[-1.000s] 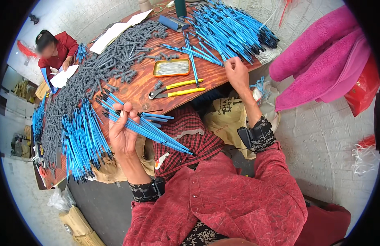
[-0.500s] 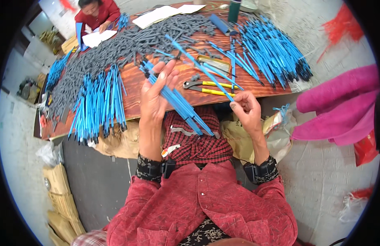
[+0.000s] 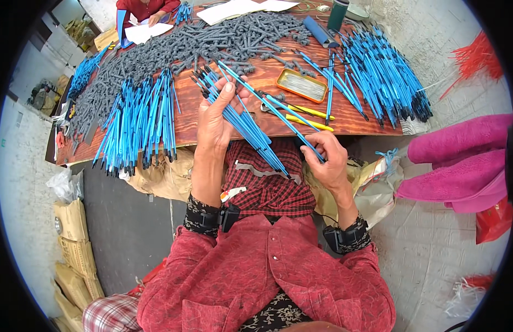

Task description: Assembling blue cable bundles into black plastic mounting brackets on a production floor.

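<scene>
My left hand [image 3: 215, 119] is closed around a bundle of thin blue rods [image 3: 251, 135] with black ends, which slants down to the right above my lap. My right hand [image 3: 326, 160], fingers bent, pinches the lower end of a single long blue rod [image 3: 287, 120]. That rod runs up and left past the table edge, its upper end close to my left fingertips. Pliers with yellow handles [image 3: 310, 122] lie on the table behind the single rod. Beside them is an orange-rimmed tin [image 3: 301, 86] of thin metal pins.
Grey ribbed plastic pieces [image 3: 157, 52] are heaped across the wooden table [image 3: 181, 124]. Bunches of blue rods lie at left [image 3: 137, 124] and right [image 3: 386, 77]. A dark green bottle [image 3: 337, 15] stands at the back. Across the table a person handles white paper [image 3: 148, 33].
The view has shifted, so the table sits higher. My right hand has drawn nearer with its rod, and the rod's upper end is closer to my left fingers. The left hand still holds the bundle.
</scene>
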